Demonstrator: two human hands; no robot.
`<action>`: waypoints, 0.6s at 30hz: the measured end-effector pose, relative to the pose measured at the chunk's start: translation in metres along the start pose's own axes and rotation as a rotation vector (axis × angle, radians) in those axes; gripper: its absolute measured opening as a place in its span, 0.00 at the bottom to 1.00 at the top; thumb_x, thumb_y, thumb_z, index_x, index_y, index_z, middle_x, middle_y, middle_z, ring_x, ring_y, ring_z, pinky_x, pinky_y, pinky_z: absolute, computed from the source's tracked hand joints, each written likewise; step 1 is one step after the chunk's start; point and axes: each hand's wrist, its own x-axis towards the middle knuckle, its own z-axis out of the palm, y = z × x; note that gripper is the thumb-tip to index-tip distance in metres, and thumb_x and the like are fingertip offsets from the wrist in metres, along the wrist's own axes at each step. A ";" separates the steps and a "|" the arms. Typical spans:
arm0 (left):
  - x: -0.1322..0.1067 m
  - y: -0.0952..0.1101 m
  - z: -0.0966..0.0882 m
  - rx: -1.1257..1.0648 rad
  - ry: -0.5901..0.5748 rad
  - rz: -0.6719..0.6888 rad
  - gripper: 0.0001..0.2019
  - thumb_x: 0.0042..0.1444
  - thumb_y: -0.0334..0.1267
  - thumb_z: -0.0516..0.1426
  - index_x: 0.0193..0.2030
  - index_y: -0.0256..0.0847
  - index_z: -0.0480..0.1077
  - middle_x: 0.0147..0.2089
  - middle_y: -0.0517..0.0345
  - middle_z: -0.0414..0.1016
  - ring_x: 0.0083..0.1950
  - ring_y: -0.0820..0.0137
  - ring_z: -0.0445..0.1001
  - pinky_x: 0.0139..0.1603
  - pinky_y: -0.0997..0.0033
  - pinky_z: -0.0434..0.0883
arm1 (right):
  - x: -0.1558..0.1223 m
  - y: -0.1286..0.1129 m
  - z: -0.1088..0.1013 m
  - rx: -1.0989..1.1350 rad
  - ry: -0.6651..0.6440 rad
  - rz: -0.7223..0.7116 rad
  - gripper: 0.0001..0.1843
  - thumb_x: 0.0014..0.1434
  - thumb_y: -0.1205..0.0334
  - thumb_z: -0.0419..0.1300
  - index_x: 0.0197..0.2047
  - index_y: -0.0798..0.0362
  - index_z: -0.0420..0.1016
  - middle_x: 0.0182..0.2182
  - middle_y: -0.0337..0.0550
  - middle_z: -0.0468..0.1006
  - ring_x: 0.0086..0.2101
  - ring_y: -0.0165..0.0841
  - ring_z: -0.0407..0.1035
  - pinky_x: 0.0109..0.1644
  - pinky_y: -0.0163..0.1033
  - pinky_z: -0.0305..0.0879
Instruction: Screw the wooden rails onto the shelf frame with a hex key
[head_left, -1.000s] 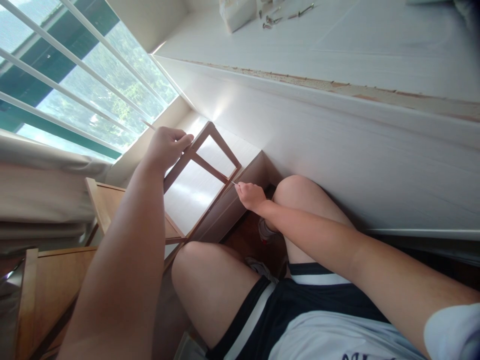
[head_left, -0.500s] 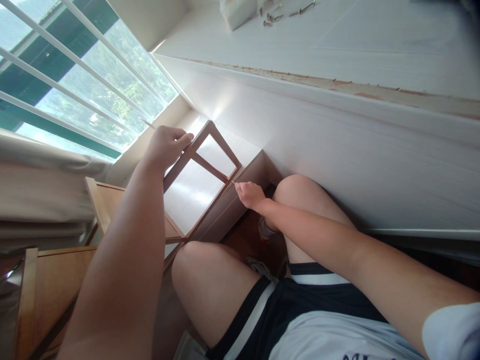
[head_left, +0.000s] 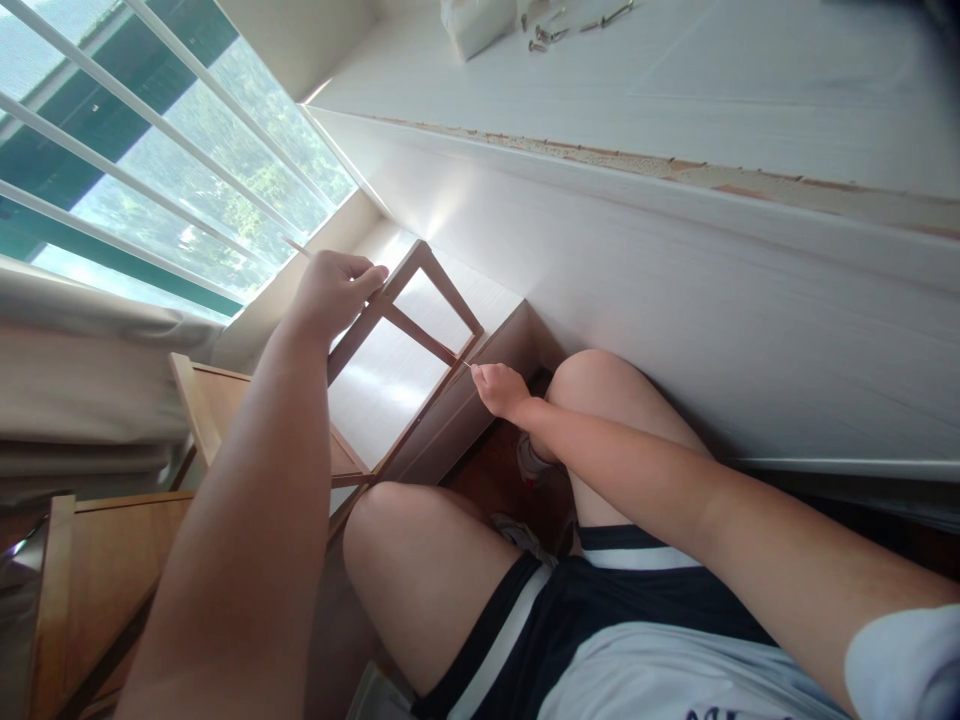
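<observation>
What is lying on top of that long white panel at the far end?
On the white panel lie a few loose screws beside a white box, which the picture's edge cuts off. What the box holds cannot be seen.

The left arm stretched out long and bare from the lower left, and the left hand [head_left: 335, 288] sat at the end of it with its fingers [head_left: 367, 277] curled over and clamped tight, knuckles up. The right arm came in from the lower right, crossing above the raised right knee, forearm straight and the wrist slightly bent. The right hand [head_left: 501, 388] was bunched small, thumb and fingertips [head_left: 478, 372] pinched together on something thin, well apart from the left hand and lower in the head view.
</observation>
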 end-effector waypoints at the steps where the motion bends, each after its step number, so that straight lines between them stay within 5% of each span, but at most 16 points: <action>1: 0.000 0.000 0.000 -0.002 -0.001 0.003 0.19 0.57 0.42 0.53 0.17 0.39 0.57 0.18 0.64 0.50 0.21 0.78 0.52 0.23 0.70 0.50 | 0.000 0.000 0.001 0.008 0.002 0.001 0.32 0.72 0.50 0.37 0.36 0.53 0.78 0.37 0.53 0.81 0.39 0.40 0.74 0.42 0.39 0.61; 18: 0.000 0.000 0.000 -0.009 0.001 -0.005 0.19 0.57 0.43 0.53 0.17 0.40 0.57 0.17 0.64 0.50 0.21 0.78 0.52 0.23 0.69 0.50 | -0.003 0.002 0.004 0.134 0.027 -0.019 0.25 0.71 0.54 0.40 0.36 0.52 0.75 0.33 0.48 0.80 0.36 0.36 0.72 0.38 0.35 0.56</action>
